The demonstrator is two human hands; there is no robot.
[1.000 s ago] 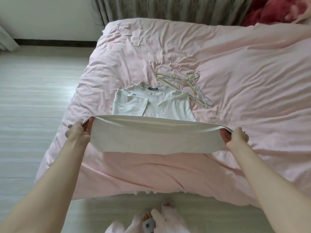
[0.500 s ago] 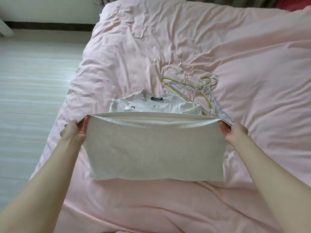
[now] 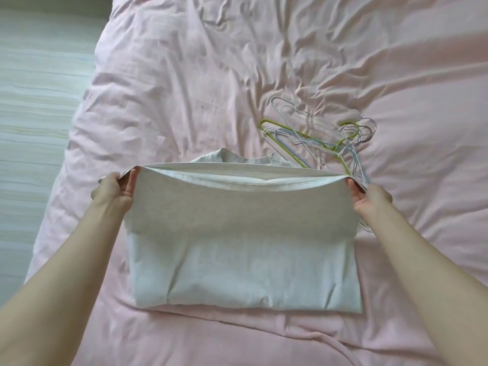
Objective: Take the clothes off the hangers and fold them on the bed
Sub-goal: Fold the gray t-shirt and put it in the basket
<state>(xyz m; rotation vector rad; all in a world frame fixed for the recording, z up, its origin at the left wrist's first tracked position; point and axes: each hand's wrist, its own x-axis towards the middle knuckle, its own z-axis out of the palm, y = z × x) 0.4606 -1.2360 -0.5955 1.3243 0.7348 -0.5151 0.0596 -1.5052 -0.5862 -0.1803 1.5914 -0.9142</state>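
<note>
Both hands are on the garment here: the left hand (image 3: 114, 192) pinches the left corner of the raised hem, the right hand (image 3: 371, 198) pinches the right corner, fingers curled round the cloth on each side. The pale grey T-shirt (image 3: 245, 262) lies in the near middle of the pink bed (image 3: 184, 75), its lower half doubled up toward the collar, the fold line resting nearest the person and the hem held stretched just above the neckline. The step looks like the halfway fold, not yet laid down. What might spoil it? The hem sags between the two grips, so if it is dropped unevenly the edge may land skewed and crease. The bedding underneath is rumpled, which could pucker the bottom layer. And watch the right side: the heap of wire hangers (image 3: 324, 138), green, white and pale blue, sits just beside the shirt, with one wire showing under the right wrist, so the cloth could snag or end up lying on metal. As for writing, no brand, label or lettering can be read; the neck tag is hidden behind the lifted hem.
</note>
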